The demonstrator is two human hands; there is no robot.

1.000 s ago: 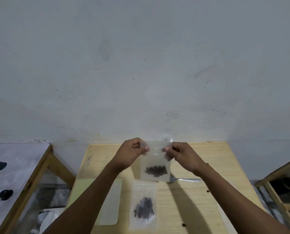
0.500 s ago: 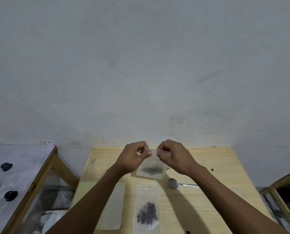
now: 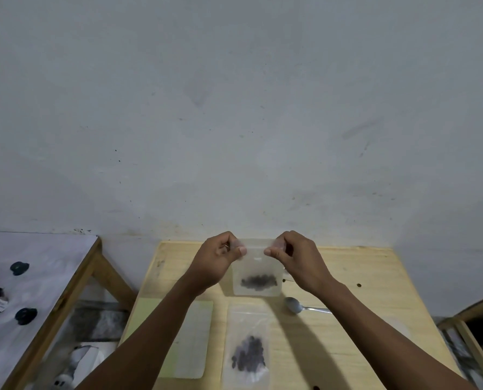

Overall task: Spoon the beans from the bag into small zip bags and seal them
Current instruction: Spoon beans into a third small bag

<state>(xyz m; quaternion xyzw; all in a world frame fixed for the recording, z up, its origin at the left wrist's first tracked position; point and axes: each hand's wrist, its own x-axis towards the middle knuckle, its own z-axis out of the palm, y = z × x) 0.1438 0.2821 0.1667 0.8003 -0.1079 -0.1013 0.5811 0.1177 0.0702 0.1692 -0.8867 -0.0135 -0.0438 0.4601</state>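
I see both hands raised over the wooden table (image 3: 361, 280), holding a small zip bag (image 3: 256, 270) upright between them. The left hand (image 3: 216, 261) pinches its top left corner and the right hand (image 3: 296, 260) its top right, thumbs in front along the closure strip. A thin dark clump of beans (image 3: 258, 282) sits at the bottom. I judge the bag very light, limp and slick, so the stiffer zip strip is the place to grip. I cannot tell whether the seal is fully pressed; the film blurs against the wall. A second bag with beans (image 3: 247, 353) lies flat near me, beside a spoon (image 3: 296, 305) whose handle disappears behind my right forearm. The table's near edge is cut off.
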